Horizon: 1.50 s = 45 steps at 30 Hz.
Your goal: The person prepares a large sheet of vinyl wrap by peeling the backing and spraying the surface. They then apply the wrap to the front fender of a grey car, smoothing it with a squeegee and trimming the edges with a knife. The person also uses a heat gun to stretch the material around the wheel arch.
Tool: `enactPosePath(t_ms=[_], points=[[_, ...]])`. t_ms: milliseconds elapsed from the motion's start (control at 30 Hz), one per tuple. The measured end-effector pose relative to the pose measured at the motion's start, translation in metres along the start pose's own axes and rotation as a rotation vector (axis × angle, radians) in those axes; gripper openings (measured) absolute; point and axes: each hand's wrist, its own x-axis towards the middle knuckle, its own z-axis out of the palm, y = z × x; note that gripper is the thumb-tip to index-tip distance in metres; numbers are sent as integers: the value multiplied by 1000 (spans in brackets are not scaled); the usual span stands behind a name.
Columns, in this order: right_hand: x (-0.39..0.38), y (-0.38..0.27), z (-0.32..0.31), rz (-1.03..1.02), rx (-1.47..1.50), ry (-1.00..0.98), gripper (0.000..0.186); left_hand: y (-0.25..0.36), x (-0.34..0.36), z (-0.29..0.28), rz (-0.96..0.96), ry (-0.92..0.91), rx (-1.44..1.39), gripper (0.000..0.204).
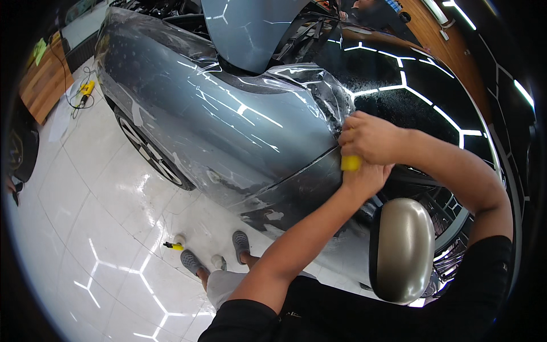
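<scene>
At the rear edge of a grey-blue car fender (228,125), my two hands meet and overlap. My right hand (373,137) is closed, its fingers curled, with a small yellow block-like tool (350,163) sticking out below them. My left hand (367,179) lies just under the right one, by the yellow tool; its fingers are mostly hidden. Clear film (333,94) is bunched and wrinkled at the fender's upper rear corner, right beside my right fingers. More loose film hangs along the fender's lower edge. The panel gap runs down and left from my hands.
A bronze-coloured side mirror (405,251) juts out close to my body. The raised hood (250,34) stands above the fender, and the wet dark windshield (393,85) lies beyond my hands. A yellow-and-black tool (174,246) is on the tiled floor near my feet.
</scene>
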Motion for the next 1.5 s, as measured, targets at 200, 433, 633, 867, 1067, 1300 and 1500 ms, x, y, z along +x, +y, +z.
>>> enactPosePath(t_ms=[200,433,633,867,1067,1300,1500], points=[[43,-20,6,42,75,397,26,14,-50,-26,174,-140,104,57],[23,-39,0,450,333,572,35,-11,-50,-53,23,-82,253,60],[70,7,16,654,244,235,27,-2,-51,-46,-19,-188,264,63],[94,-35,-2,462,121,527,22,-15,-57,-42,-45,-161,155,60],[110,1,-19,507,242,665,19,-11,-50,-48,-27,-118,273,64],[157,-2,-53,442,49,508,28,-16,-59,-47,-6,-53,248,64],[228,-11,-63,-20,-276,567,33,-4,-77,-48,43,-4,173,57]])
